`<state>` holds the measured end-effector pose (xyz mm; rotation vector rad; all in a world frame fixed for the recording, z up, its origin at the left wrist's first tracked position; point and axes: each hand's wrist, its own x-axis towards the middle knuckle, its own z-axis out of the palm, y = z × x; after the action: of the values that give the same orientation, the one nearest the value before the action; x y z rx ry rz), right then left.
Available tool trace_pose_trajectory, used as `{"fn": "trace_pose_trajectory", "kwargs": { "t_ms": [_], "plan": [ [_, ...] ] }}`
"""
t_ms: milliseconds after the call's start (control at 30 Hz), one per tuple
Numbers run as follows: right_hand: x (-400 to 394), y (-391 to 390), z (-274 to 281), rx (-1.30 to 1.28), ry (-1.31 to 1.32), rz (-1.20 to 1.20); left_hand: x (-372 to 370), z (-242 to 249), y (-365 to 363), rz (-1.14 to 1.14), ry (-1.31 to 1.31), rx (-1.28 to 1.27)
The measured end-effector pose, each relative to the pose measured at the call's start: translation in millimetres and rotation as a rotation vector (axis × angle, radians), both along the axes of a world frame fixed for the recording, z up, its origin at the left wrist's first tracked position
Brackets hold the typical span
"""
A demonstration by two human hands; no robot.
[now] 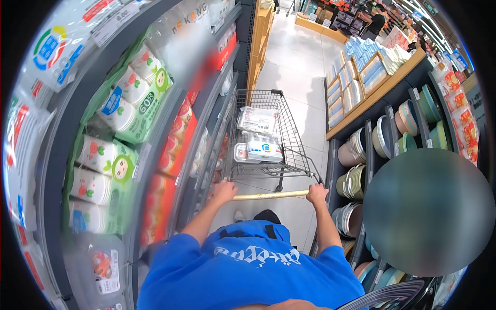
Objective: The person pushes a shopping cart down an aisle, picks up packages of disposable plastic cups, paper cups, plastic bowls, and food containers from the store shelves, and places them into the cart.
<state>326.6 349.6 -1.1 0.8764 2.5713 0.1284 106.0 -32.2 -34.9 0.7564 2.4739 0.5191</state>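
A wire shopping cart (pixel 297 137) stands in front of me in a store aisle. My left hand (pixel 225 191) is wrapped round the left end of its pale yellow handle bar (pixel 271 196), and my right hand (pixel 317 193) grips the right end. Inside the basket lie a white package with print (pixel 257 120) and, nearer to me, a clear-wrapped pack with a blue label (pixel 263 147). Beside that pack sits a small clear container (pixel 245 153), its contents too small to make out.
Packs of paper cups (pixel 129 106) fill the left shelves, close to the cart. On the right, shelves hold stacked basins and buckets (pixel 353 182); a wooden rack of folded towels (pixel 361 77) stands beyond. Pale tile floor (pixel 294 62) runs ahead. A person (pixel 376 23) is far off, upper right.
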Motion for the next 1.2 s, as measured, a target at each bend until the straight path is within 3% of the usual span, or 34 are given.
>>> {"fn": "trace_pose_trajectory", "kwargs": {
  "t_ms": [433, 500, 733, 833, 1200],
  "plan": [
    [-109.0, 70.6, 11.9, -0.048, 0.028, 0.108, -102.3, 36.5, 89.1, 0.012, 0.090, -0.160],
    [-125.4, 80.8, 18.8, -0.118, -0.041, 0.107, -107.0, 39.3, 96.6, 0.138, 0.101, -0.072],
    [-127.9, 104.3, 17.0, -0.214, -0.152, 0.231, -99.8, 47.3, 115.8, 0.282, 0.322, 0.043],
    [-129.8, 103.5, 26.8, -0.227, -0.152, 0.235, -101.6, 40.1, 122.2, 0.381, 0.282, 0.000],
    [-124.2, 118.4, 10.5, -0.251, -0.113, 0.399, -106.9, 35.6, 122.8, 0.419, 0.272, 0.016]
  ]
}}
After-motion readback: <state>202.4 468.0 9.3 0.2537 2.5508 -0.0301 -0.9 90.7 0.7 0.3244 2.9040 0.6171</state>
